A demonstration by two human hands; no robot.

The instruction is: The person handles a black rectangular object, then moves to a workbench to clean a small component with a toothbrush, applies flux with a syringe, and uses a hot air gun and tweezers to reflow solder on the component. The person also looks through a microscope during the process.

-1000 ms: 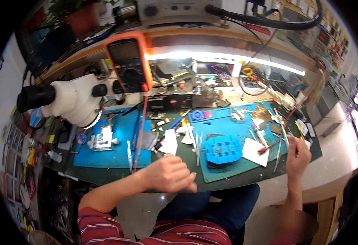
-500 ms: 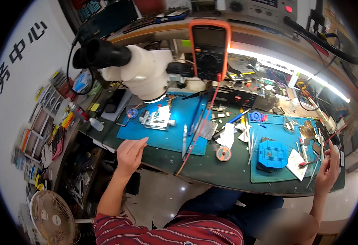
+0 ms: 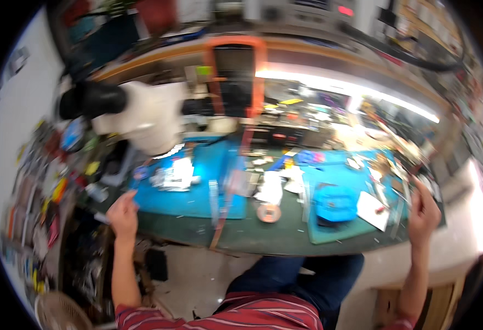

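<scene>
Motion blurs the whole picture. My left hand [image 3: 123,214] is off the bench's left front corner, its fingers drawn together with nothing visible in them. Near it, on a blue mat [image 3: 167,208], a small metal holder [image 3: 174,177] sits in bright light under a white microscope [image 3: 145,118]. At the bench's right edge, my right hand [image 3: 424,213] has its fingers curled closed beside slim tools. Whatever may be in them is hidden. Left of that hand are a white pad [image 3: 372,211] and a blue box-like thing [image 3: 335,203].
An orange-framed multimeter [image 3: 233,77] stands at the back, a red lead [image 3: 231,201] running down from it. White crumpled tissue [image 3: 270,188] and a round orange-and-white spool [image 3: 268,213] lie mid-bench. A fan [image 3: 59,312] is at the lower left, beside crowded shelves [image 3: 29,203].
The view has shifted, so the bench appears further left. My left hand has moved left, away from the mat's front edge. My right hand remains at the bench's right end.
</scene>
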